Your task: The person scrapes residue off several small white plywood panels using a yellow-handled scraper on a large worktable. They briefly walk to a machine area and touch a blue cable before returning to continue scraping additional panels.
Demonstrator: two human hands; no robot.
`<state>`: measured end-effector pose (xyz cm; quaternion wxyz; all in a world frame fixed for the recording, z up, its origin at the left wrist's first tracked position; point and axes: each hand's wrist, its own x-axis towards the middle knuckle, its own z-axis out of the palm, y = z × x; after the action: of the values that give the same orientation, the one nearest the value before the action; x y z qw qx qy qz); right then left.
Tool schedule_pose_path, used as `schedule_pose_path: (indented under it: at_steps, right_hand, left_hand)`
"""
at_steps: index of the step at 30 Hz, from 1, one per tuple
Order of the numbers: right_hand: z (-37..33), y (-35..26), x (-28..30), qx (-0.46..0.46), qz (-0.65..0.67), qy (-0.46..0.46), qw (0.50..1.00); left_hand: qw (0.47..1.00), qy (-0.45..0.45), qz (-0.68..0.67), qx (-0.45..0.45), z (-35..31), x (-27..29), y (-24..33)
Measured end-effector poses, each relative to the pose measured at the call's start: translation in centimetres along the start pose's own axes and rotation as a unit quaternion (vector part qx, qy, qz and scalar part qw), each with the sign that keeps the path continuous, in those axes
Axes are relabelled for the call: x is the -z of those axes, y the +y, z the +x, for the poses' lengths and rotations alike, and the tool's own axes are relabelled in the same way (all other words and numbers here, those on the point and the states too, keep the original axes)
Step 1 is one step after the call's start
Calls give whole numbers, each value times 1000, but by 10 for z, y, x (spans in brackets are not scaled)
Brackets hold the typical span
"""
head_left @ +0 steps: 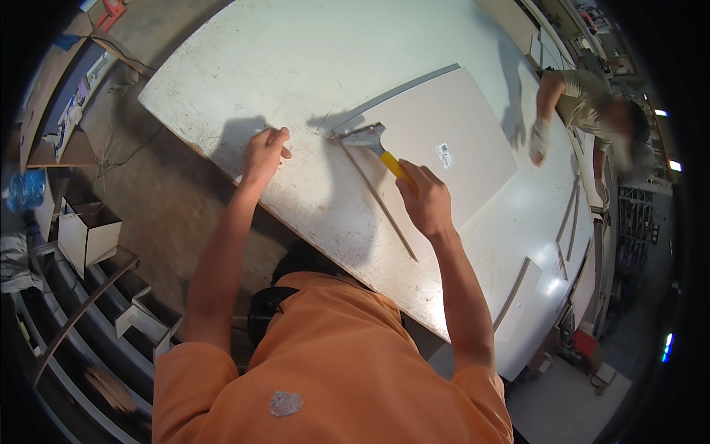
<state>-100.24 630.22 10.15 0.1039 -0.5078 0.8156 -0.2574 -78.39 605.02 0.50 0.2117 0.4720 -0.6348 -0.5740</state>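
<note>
Brown workshop floor (159, 196), bright lights (675, 166) far right

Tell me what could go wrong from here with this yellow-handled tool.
The light panel could slide: your right hand holds the yellow-handled tool with its metal head at the panel's corner, while your left hand isn't bracing the panel. If the tool slipped leftward, it might come toward your left hand. The co-worker's hand is near the panel's far side, so a sudden shift might bump it.

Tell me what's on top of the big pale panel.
A white label is on the panel; the right hand and yellow-handled tool hide the parts beneath them.
</note>
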Motion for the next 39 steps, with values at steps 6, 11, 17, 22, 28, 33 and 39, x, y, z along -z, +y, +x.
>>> schedule_pose_path:
  at_steps: [6,11,17,22,28,33,39]
  right_hand:
    - [-54,-13,-5,-54,5,-2,999]
    - [-72,-36,-17,-127,31,14,991]
    - [-114,-39,2,-226,66,21,972]
    - [-186,-35,23,-300,92,46,948]
    - [-205,-19,31,-265,56,83,959]
    - [-181,-31,12,-225,31,54,972]
    - [-171,-44,7,-266,30,43,963]
  left_hand:
    - [994,-86,45,-41,12,-38,10]
    - [985,-85,96,-112,29,-82,19]
    - [961,-164,197,-106,-1,-97,21]
    - [899,-341,226,-157,-83,-134,22]
    - [906,-378,182,-50,-64,-143,32]
    - [920,-338,189,-68,-43,-129,29]
    - [925,-340,156,-73,-56,-131,24]
